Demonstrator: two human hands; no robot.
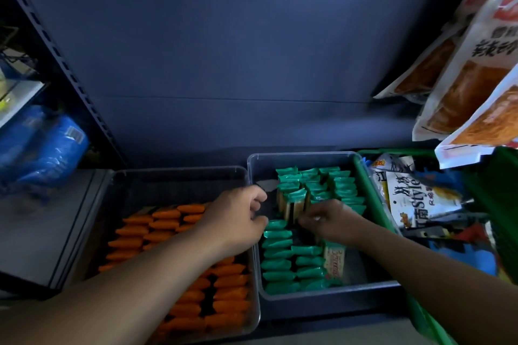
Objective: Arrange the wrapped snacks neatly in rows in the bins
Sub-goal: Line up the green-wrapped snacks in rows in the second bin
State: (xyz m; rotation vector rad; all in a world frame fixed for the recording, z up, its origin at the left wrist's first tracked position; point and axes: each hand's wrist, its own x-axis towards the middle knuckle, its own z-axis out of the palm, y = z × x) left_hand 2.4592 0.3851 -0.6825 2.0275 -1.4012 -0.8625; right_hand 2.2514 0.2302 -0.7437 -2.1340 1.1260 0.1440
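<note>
Snacks in green wrap (280, 253) stand on edge in rows in clear bin (302, 154), centre-right of frame, prob. so more fit. Left hand (238, 215) at bin's left rim, fingers curled, can't tell if holding anything. Right hand (333, 218) dips mid-bin among packets, grip unclear. Orange snacks (168, 221) fill bin lower left.

Right hand (333, 221) fingertips buried among green snacks (280, 263), grip unclear; left of their bin (302, 154), forearm (157, 269) hides some orange snacks (229, 291).
</note>
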